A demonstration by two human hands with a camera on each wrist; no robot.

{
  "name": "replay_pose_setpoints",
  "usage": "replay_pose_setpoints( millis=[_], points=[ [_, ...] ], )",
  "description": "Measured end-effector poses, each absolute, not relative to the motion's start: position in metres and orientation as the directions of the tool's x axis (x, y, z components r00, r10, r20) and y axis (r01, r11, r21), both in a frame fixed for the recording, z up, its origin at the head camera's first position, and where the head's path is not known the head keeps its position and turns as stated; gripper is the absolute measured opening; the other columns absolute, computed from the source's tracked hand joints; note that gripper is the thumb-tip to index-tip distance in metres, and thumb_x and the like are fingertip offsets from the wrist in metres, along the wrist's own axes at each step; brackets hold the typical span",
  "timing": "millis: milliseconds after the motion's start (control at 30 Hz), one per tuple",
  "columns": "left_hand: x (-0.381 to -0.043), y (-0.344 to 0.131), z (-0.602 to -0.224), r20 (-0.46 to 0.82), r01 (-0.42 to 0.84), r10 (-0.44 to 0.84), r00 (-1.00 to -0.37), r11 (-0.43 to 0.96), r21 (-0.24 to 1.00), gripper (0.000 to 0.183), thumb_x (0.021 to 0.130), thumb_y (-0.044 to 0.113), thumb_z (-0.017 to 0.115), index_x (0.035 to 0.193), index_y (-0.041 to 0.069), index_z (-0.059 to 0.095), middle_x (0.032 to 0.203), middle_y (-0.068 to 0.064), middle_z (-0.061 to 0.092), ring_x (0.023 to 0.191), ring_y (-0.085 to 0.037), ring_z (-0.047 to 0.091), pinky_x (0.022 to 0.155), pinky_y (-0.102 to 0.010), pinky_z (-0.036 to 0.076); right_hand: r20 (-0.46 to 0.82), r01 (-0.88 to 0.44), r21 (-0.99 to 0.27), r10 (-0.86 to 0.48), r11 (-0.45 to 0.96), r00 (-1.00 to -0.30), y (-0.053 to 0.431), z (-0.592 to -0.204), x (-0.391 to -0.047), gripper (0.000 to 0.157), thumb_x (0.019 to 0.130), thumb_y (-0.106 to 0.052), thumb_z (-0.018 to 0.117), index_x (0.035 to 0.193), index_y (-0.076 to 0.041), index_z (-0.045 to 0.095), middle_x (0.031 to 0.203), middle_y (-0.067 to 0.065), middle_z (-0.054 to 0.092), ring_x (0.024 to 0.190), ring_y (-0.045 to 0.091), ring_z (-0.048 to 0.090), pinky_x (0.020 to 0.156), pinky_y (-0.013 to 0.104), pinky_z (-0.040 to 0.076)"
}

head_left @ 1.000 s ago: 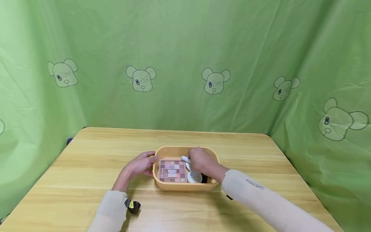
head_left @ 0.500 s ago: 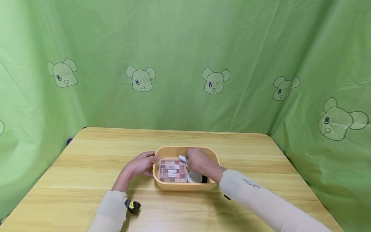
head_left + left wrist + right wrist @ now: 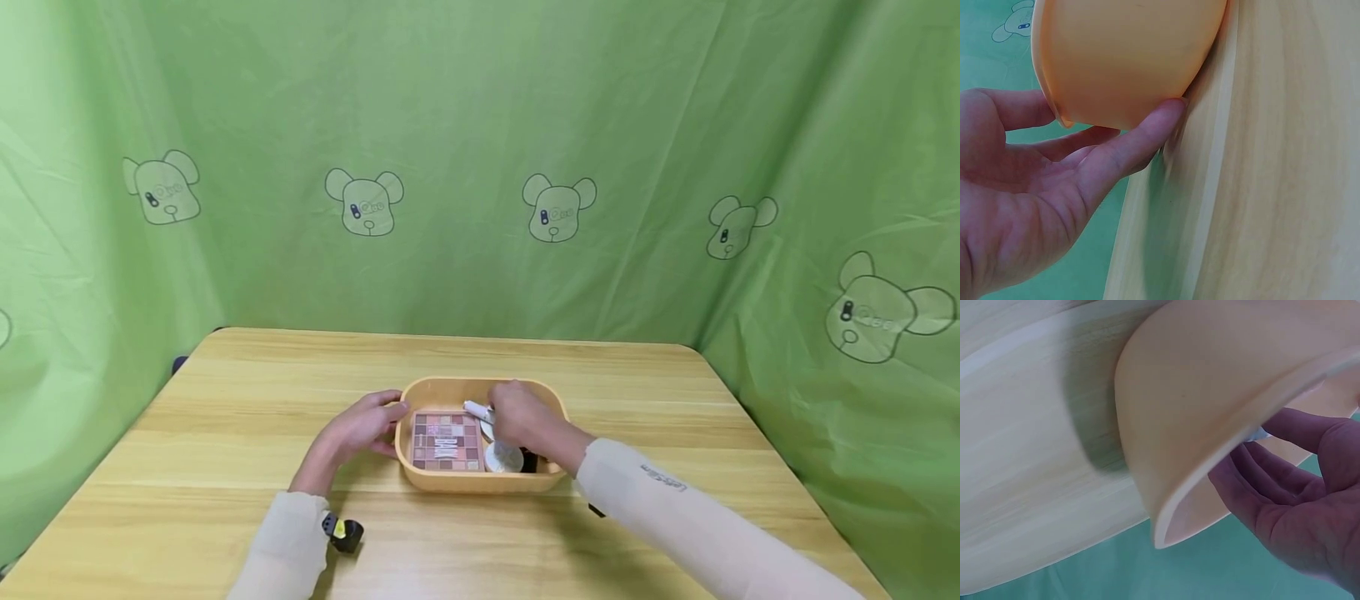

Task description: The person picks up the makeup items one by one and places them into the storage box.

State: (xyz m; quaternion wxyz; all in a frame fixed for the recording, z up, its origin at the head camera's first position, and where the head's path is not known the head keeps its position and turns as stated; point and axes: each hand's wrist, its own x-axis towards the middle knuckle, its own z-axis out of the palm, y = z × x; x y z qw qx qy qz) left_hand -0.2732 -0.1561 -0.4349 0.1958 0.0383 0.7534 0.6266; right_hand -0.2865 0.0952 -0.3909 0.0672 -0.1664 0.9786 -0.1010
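An orange plastic basin [image 3: 480, 482] stands on the table. My left hand [image 3: 365, 423] holds its left end, the thumb at the rim and the other fingers against the outer wall, as the left wrist view also shows. Inside the basin my right hand [image 3: 521, 414] grips a white tube-like item [image 3: 477, 410], one end of which sticks out to the left. An eyeshadow palette [image 3: 447, 443] lies flat in the basin's left half. Beside it is a round whitish compact [image 3: 503, 457], with a dark item [image 3: 529, 462] to its right. The right wrist view mostly hides the tube behind the basin wall.
The wooden table [image 3: 262, 392] extends on every side of the basin. A green curtain [image 3: 465, 283] printed with bear heads hangs behind it and along both sides. A black wrist camera [image 3: 346, 533] is strapped at the left wrist.
My right hand, with the white tube, has shifted slightly left and then back right inside the basin. The left hand and the basin have stayed in place.
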Motion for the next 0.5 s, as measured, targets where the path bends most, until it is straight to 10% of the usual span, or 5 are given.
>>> replay_pose_setpoints(
  millis=[500],
  points=[
    [-0.274, -0.157, -0.436, -0.249, -0.189, 0.296, -0.922, 0.217, 0.958, 0.061, 0.108, 0.022, 0.044, 0.158, -0.004, 0.022, 0.147, -0.031, 0.049, 0.127, -0.044, 0.058, 0.084, -0.045, 0.065, -0.062, -0.394, -0.045, -0.396, 0.918, -0.916, 0.115, -0.388, -0.283, 0.017, 0.078, 0.002, 0.065, 0.068, -0.008, 0.056, 0.065, 0.003, 0.053, 0.062, 0.018, 0.048, 0.058, 0.029, 0.051]
  ],
)
